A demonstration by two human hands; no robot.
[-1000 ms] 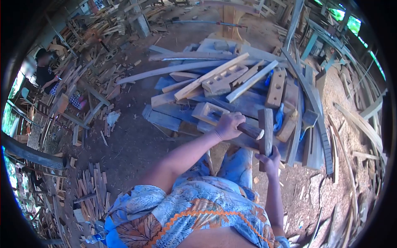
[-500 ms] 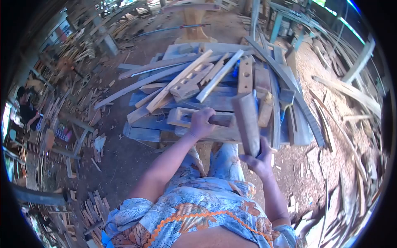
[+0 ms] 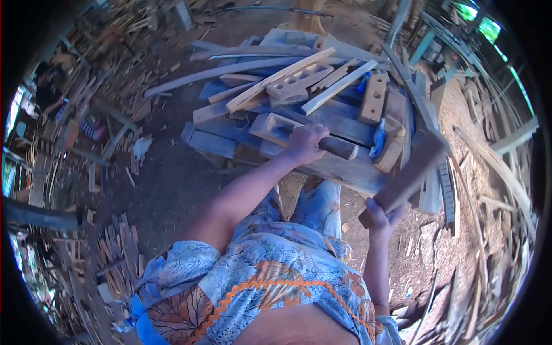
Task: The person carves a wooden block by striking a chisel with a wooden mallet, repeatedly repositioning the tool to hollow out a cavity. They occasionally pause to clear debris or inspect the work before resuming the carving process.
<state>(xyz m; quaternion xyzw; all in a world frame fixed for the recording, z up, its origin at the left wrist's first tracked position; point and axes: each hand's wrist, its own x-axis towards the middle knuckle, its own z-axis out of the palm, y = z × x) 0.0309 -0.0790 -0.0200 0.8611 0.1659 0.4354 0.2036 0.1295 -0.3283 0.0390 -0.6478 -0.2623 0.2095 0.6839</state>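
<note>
the person's left hand (image 3: 305, 144) is wrapped, fingers curled tight, around a round brown wooden handle with a pale cut end (image 3: 339, 148), apparently a chisel handle, though its working end is hidden by the hand. it is set against a pale rectangular wooden block with a slot cut through it (image 3: 275, 127), which lies near the front edge of a low platform of weathered grey-blue planks (image 3: 345, 118). the right hand (image 3: 380, 217) grips, fingers closed round its lower end, a long dark squared wooden billet (image 3: 409, 172), held tilted up and to the right, well apart from the handle.

the main risk, as a judgement, is a billet blow landing off the small handle end and glancing onto the left knuckles, since the hand sits just below that end. a skewed blow could also make the hidden tool end skid out of the slot, and the block looks unclamped, so it could shift on the planks. loose pale timber strips and slotted offcuts (image 3: 299, 80) piled behind could be jarred and slide. another person in dark clothing (image 3: 46, 92) sits far off to the left, clear of any swing.
</note>
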